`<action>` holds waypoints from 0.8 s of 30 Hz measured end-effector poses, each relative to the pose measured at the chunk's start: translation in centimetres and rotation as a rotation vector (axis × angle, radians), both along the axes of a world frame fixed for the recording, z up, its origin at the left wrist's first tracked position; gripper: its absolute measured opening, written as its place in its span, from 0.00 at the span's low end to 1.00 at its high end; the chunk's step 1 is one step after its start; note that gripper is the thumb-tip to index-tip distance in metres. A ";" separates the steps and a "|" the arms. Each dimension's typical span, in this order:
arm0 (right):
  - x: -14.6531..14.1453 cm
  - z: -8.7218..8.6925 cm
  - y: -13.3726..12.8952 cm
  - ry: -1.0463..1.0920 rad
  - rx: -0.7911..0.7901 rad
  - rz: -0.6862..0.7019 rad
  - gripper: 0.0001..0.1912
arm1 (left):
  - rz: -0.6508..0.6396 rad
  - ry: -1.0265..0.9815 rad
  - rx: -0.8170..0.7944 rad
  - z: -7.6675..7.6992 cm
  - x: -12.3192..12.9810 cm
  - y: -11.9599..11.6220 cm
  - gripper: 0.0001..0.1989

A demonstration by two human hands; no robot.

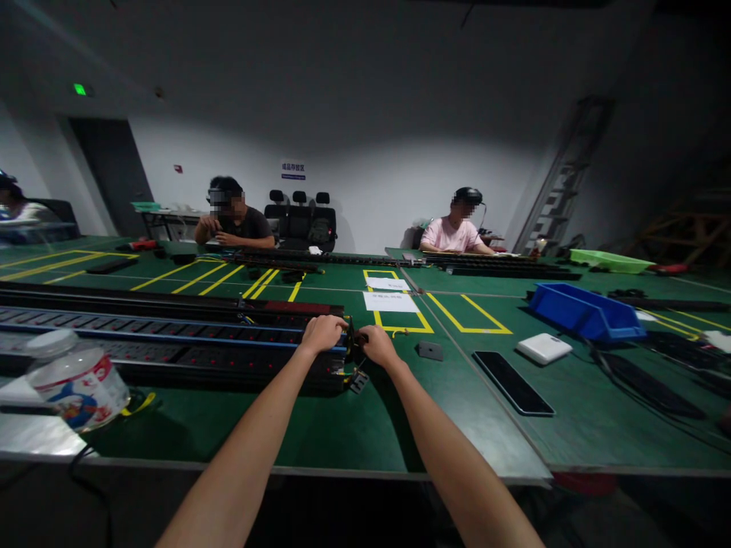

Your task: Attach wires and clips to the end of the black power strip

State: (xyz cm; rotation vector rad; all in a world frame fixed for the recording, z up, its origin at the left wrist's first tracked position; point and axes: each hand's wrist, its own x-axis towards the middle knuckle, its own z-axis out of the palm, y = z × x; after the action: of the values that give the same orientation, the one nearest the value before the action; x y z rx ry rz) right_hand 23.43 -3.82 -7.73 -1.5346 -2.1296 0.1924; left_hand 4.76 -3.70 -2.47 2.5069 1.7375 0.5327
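Observation:
A long black slotted rail (228, 352) with blue edge strips and red dots runs in from the left. Its right end lies between my two hands. My left hand (324, 335) rests on top of that end with its fingers closed over the edge. Against the end face, my right hand (378, 346) is closed in a pinch on a small dark part, mostly hidden by the fingers. Yellow wire ends show at the rail's tip. A small grey slotted piece (359, 382) sits just below my hands, and a flat grey plate (430, 351) lies to the right.
On the green table (320, 441) are a plastic jar (80, 384) at left, a phone (512, 383), a white box (544, 348) and a blue bin (585, 313) at right. Paper sheets (391, 302) lie beyond my hands. Two people sit across the table; another is far left.

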 end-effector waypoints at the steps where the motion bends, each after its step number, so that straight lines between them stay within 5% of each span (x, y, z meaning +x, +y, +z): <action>1: 0.0 -0.1 0.1 -0.014 0.010 0.002 0.18 | 0.003 -0.003 0.001 0.0 0.0 0.0 0.20; 10: -0.5 -0.7 0.1 -0.170 0.047 0.043 0.24 | 0.049 -0.020 0.004 0.0 -0.1 -0.1 0.18; 18: -1.0 -0.6 1.3 0.287 -0.100 -0.017 0.25 | 0.053 -0.020 0.002 0.0 0.0 -0.3 0.18; 24: -0.8 -0.9 1.7 0.379 -0.131 0.121 0.24 | 0.064 -0.034 -0.002 0.1 0.0 -0.5 0.18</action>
State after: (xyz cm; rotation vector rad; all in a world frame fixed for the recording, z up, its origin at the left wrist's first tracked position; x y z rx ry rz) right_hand 22.59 -2.15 -8.60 -1.3131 -1.9342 0.6242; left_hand 4.78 -4.18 -2.42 2.4335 1.8101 0.5739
